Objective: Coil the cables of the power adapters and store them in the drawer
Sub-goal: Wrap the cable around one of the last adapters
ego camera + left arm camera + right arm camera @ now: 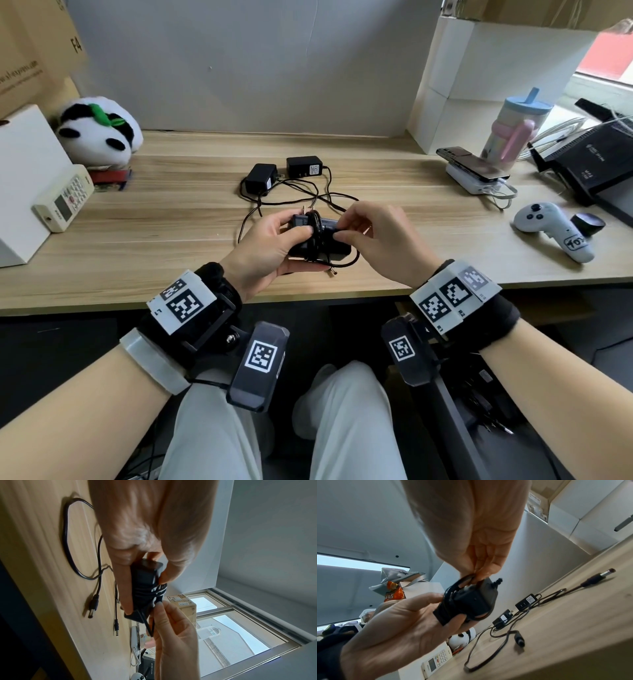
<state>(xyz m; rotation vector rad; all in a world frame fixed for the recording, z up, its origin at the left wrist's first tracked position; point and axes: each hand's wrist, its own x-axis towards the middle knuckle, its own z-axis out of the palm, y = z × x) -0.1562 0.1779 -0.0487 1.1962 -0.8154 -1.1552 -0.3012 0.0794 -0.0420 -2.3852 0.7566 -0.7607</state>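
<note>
My left hand [298,246] grips a black power adapter [310,240] just above the desk's near edge, with cable [154,591] wound round its body. My right hand [337,234] pinches a loop of that cable [465,578] against the adapter [476,599]. The cable's barrel plug [332,272] hangs below my hands. Two more black adapters [260,178] [304,167] lie at the desk's middle, and their loose cables [298,195] cross each other. Two barrel plugs [93,605] [116,627] rest on the wood. No drawer shows clearly.
A panda plush [99,128] and a white remote [63,198] sit at the left by a white box [24,164]. At the right are a phone on a power bank [474,171], a cup [513,133], a white controller [551,229] and a black router [589,164].
</note>
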